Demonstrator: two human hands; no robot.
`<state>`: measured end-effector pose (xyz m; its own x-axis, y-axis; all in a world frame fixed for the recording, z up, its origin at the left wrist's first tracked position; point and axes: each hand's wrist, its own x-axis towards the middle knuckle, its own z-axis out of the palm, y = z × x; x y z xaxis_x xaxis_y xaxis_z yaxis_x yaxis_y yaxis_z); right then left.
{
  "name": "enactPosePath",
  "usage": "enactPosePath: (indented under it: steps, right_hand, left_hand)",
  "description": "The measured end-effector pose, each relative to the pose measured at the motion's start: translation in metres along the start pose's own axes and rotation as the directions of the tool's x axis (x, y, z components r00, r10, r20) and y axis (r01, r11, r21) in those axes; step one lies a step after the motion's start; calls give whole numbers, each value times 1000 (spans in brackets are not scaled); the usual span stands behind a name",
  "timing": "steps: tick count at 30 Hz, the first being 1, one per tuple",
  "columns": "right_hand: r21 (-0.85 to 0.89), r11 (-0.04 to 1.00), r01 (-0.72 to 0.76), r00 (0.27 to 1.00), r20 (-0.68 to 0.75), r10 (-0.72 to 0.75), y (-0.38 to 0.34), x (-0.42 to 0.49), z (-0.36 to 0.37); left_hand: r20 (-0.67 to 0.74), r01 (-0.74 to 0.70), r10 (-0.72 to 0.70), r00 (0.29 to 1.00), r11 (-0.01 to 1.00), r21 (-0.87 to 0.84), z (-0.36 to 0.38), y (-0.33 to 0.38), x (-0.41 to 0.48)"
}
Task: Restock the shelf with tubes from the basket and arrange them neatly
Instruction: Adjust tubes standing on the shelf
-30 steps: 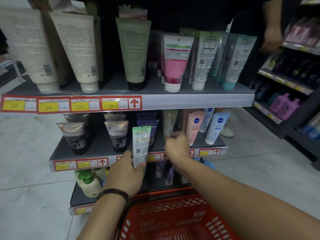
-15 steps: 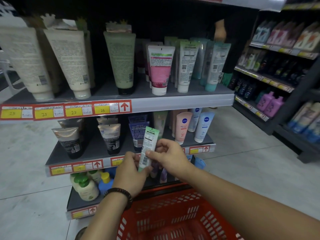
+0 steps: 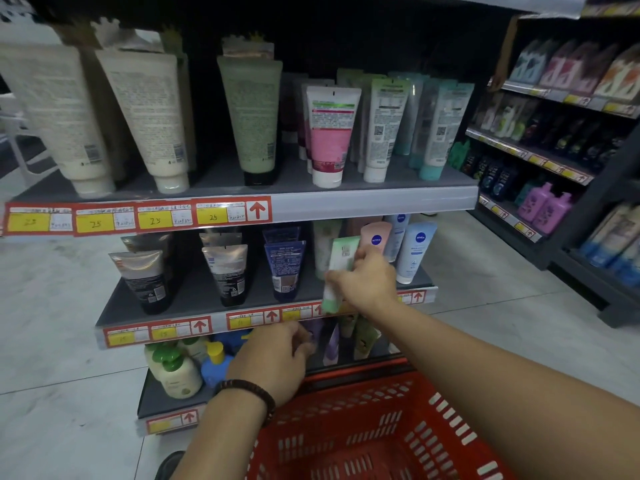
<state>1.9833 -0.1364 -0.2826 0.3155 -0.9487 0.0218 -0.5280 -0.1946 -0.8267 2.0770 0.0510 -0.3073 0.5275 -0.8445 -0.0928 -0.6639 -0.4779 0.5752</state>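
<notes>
My right hand (image 3: 369, 284) grips a white tube with a green cap (image 3: 341, 263), cap down, at the front edge of the middle shelf (image 3: 194, 303), between a dark blue tube (image 3: 284, 268) and a pink Nivea tube (image 3: 375, 237). My left hand (image 3: 277, 358), with a beaded bracelet on the wrist, hangs lower in front of the bottom shelf with loosely curled fingers and holds nothing. A red basket (image 3: 374, 431) sits right below my arms; its contents are not visible.
The top shelf (image 3: 374, 202) carries large cream, green, pink and teal tubes. Green-capped bottles (image 3: 175, 368) and small purple tubes (image 3: 330, 341) stand on the bottom shelf. Another rack (image 3: 554, 161) of bottles runs along the right. A person's arm (image 3: 504, 60) reaches toward it.
The tube passed from my left hand into my right hand, which carried it up and right to the middle shelf. My left hand let go and dropped lower.
</notes>
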Motion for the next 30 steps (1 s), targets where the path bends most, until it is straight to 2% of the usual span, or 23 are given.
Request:
enactPosePath:
  steps: [7,30]
  right_hand:
    - [-145,989,24,994,-106,-39,-18,14,17]
    - [-208,978,-2,997,-78,-14,-11,13,36]
  left_hand:
    - [106,11,-16,994,999,48,1,-8,0]
    - [117,-28,25,993,999,22,-1,-10,-1]
